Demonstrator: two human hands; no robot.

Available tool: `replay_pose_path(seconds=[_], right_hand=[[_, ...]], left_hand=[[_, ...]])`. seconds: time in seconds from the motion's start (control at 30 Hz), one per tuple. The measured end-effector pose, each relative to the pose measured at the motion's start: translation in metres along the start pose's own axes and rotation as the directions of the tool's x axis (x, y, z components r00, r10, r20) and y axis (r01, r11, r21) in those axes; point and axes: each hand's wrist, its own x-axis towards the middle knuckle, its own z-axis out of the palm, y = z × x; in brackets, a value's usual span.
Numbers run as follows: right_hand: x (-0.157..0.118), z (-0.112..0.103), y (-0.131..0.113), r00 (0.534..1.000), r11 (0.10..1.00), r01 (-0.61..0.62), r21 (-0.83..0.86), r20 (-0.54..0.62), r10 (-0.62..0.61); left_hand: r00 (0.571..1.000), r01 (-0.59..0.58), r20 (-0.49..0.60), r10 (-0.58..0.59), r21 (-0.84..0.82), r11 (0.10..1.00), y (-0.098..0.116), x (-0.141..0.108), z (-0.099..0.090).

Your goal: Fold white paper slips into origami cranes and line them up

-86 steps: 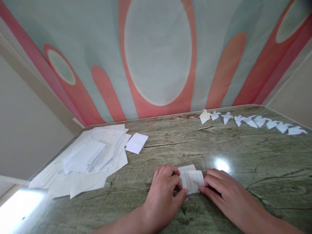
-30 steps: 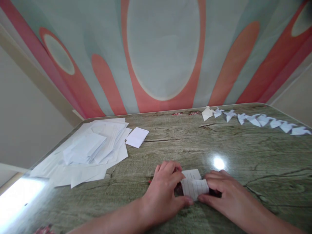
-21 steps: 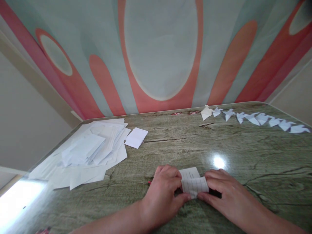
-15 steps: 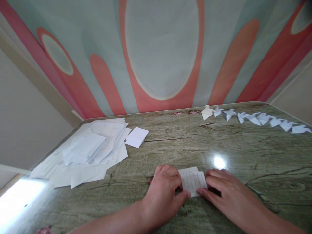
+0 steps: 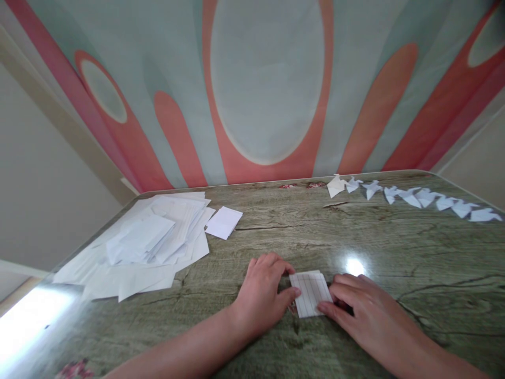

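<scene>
A small folded piece of lined paper (image 5: 311, 295) lies on the wooden tabletop between my hands, its layers slightly offset at the top edge. My left hand (image 5: 266, 289) curls at its left side, with the thumb on the left edge and the index finger by the upper left corner. My right hand (image 5: 357, 302) pinches the lower right side, thumb on top; its other fingers are bent behind the right edge and partly hidden.
Several loose white sheets and folded papers (image 5: 138, 239) are piled at the left. Beside them lies a small white folded stack (image 5: 224, 222). Several paper birds (image 5: 410, 197) stand in a row along the back right edge, before a patterned wall (image 5: 268, 79).
My left hand has loosened, its thumb and index finger spreading along the paper's left edge. More of the lined face shows, and its layers line up more closely. My right hand stays nearly in place.
</scene>
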Motion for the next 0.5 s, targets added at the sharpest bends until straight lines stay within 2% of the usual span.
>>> replay_pose_path(seconds=[0.23, 0.4, 0.5], right_hand=[[-0.0037, 0.0007, 0.0023, 1.0, 0.999, 0.009, -0.033, -0.016, -0.01], [-0.005, 0.0014, 0.005, 0.997, 0.996, 0.083, 0.015, -0.008, -0.083], [-0.0036, 0.0024, 0.0061, 0.998, 0.998, 0.06, 0.013, -0.022, -0.059]], left_hand=[[1.0, -0.018, -0.018, 0.018, 0.014, 1.0, 0.0002, -0.0004, 0.0013], [1.0, -0.027, -0.007, 0.027, 0.008, 1.0, -0.0002, -0.0006, -0.0002], [1.0, -0.026, -0.007, 0.026, 0.003, 1.0, -0.0002, -0.0009, 0.0002]])
